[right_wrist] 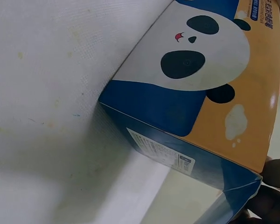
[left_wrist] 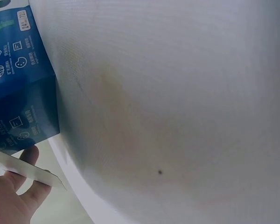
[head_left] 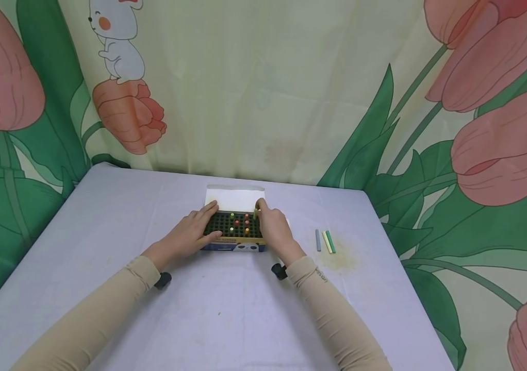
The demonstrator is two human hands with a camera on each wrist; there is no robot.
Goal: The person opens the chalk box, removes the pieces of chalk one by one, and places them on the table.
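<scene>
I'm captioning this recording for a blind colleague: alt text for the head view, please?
A person's left hand holds the left end of an open panda-print box, while the right hand is at its right end. Coloured sticks stand in the box's holes; three loose sticks lie to the right on the white-covered table.

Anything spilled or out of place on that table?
Three chalk sticks lie loose right of the panda box, while others stand in its holes; a yellowish smudge beside them marks the pale tablecloth.
</scene>
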